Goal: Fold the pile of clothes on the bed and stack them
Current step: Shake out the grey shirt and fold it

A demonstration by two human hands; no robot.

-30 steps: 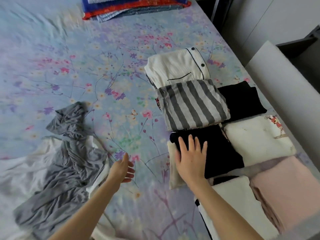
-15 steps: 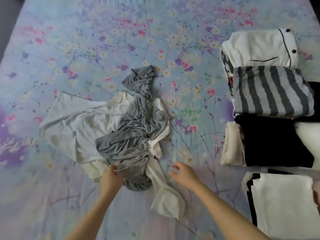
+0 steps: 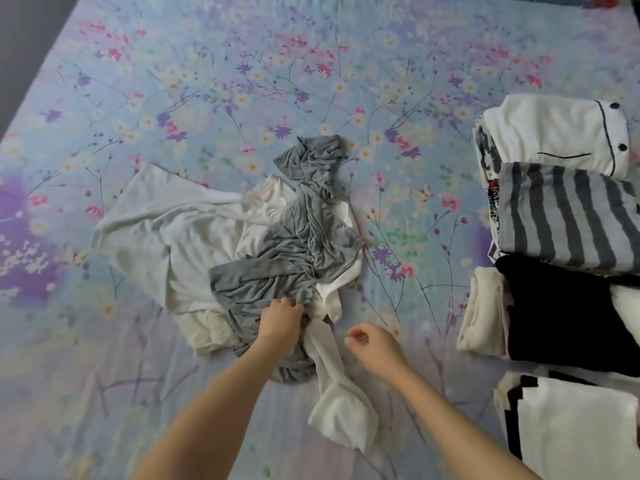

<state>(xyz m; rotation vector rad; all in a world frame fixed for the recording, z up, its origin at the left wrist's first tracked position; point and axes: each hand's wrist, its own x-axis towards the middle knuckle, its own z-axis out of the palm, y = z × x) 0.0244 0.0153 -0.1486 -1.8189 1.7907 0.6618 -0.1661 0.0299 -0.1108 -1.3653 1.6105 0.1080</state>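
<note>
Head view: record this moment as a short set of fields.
surface: floral blue bedsheet
unfolded: crumpled grey jersey garment lying on rumpled white garment
left hand: grips the grey garment's near part
right hand: loosely curled, holds nothing
folded, right side: grey-and-white striped piece, black piece

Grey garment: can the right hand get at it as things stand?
Probably yes: the right hand is empty, close beside the grey garment, which lies atop the white garment; only that one's flat sleeve lies between them.

Floral bed, white garment under grey garment, folded stacks at right
</note>
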